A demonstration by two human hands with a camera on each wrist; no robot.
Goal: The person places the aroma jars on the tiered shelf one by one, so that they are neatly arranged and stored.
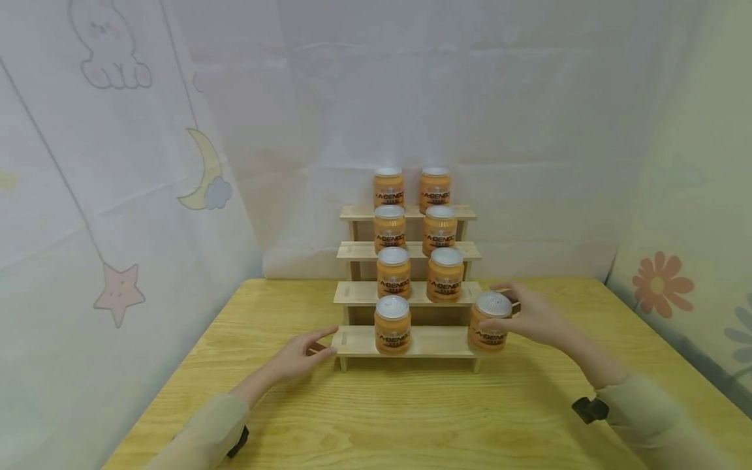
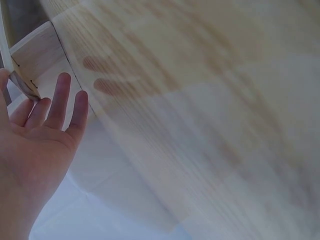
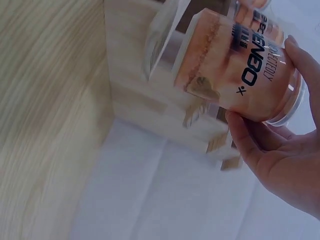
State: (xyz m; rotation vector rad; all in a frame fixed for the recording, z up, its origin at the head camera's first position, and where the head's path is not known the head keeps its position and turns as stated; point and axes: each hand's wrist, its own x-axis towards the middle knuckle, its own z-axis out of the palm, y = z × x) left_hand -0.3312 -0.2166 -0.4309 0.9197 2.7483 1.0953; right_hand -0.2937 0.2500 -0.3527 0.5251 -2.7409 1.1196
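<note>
My right hand [image 1: 531, 316] grips an orange jar [image 1: 487, 336] with a ridged silver lid and dark lettering, thumb and fingers on opposite sides near the lid. This jar leans slightly and overlaps the right end of the stepped wooden rack's lowest shelf [image 1: 440, 339]. The right wrist view shows the same held jar [image 3: 235, 65] from below. Left of it, another jar [image 1: 392, 329] stands upright on that shelf. My left hand [image 1: 299, 356] has its thumb and forefinger at the shelf's left end; its other fingers [image 2: 61, 100] extend loosely.
Matching jars stand in pairs on the three higher shelves, including one jar [image 1: 444, 277] on the second shelf. The rack rests on a yellow wood-grain table [image 1: 399, 418]. Pale cloth [image 1: 517, 117] hangs behind, with patterned cloth at both sides.
</note>
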